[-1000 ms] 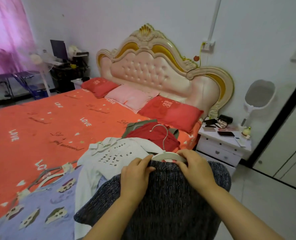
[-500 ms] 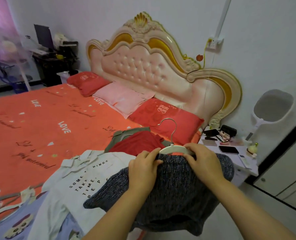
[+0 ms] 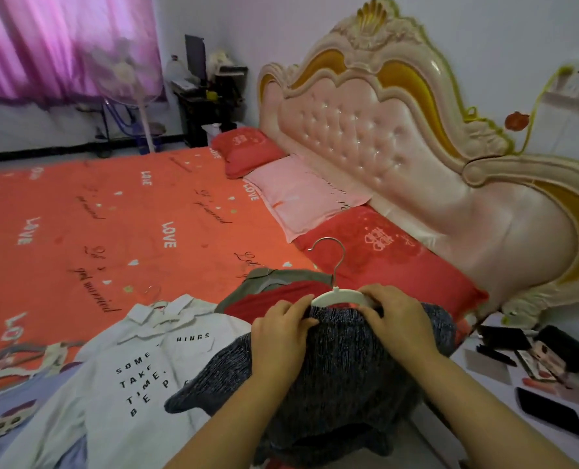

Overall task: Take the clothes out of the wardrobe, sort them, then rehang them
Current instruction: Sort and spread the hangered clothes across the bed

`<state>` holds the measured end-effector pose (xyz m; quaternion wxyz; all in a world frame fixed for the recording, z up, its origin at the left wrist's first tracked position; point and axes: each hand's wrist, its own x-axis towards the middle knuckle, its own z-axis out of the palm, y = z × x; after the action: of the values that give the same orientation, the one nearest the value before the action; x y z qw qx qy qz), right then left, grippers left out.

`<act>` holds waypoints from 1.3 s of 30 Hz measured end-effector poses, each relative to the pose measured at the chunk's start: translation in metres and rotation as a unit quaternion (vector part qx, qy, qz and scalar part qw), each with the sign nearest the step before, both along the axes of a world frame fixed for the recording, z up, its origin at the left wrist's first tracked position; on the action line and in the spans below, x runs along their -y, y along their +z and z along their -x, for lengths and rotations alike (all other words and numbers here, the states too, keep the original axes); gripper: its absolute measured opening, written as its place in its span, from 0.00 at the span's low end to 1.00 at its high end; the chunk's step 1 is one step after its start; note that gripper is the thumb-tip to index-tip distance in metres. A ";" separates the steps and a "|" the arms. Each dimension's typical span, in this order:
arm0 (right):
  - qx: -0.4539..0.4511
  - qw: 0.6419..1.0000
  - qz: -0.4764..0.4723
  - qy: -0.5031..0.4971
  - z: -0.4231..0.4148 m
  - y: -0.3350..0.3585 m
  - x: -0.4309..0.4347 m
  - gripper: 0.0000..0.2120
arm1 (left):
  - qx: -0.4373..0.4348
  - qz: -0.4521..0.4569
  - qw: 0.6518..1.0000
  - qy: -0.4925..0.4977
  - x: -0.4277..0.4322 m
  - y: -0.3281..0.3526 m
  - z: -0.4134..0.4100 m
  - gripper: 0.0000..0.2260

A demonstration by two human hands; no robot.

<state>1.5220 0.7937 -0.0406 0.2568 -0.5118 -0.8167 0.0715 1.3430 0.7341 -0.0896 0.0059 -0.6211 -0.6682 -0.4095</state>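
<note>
Head view: the left hand point(image 3: 283, 336) pinches the collar of a dark knitted sweater point(image 3: 342, 374) at the left end of a white hanger point(image 3: 337, 296). The right hand point(image 3: 399, 323) curls over the hanger's right end, its thumb on the knit. The sweater hangs at the near right edge of the bed point(image 3: 78, 231). Left of it lies a white shirt point(image 3: 139, 360), just beyond it a red garment point(image 3: 264, 301). Pillows line the far headboard point(image 3: 365, 130). A phone point(image 3: 548, 414) lies on the nightstand point(image 3: 491, 370) to the right.
</note>
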 end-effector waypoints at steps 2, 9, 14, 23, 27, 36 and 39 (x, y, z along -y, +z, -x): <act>-0.004 1.000 0.002 0.020 0.003 -0.003 -0.029 0.10 | 0.002 0.004 1.000 0.018 -0.021 -0.003 0.000 0.18; 0.000 0.999 0.015 0.046 0.026 -0.030 -0.119 0.09 | -0.010 0.033 0.998 0.053 -0.100 -0.031 0.018 0.17; 0.014 0.997 0.033 0.070 0.052 -0.044 -0.175 0.09 | 0.000 0.054 0.997 0.062 -0.145 -0.043 0.038 0.18; 0.025 0.985 0.116 0.125 0.111 -0.107 -0.272 0.09 | -0.007 0.149 0.982 0.119 -0.219 -0.089 0.087 0.20; 0.036 0.971 0.179 0.157 0.139 -0.154 -0.318 0.08 | 0.003 0.193 0.970 0.146 -0.253 -0.125 0.104 0.23; 0.090 0.942 0.275 0.170 0.199 -0.269 -0.387 0.20 | 0.025 0.396 0.884 0.249 -0.317 -0.216 0.142 0.25; 0.152 0.921 0.311 0.181 0.192 -0.293 -0.380 0.21 | 0.026 0.444 0.864 0.235 -0.313 -0.239 0.136 0.24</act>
<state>1.3302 1.1739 -0.3337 -0.0599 -0.4136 -0.8616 0.2880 1.2066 1.0467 -0.3284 -0.1918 -0.3721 -0.9054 -0.0717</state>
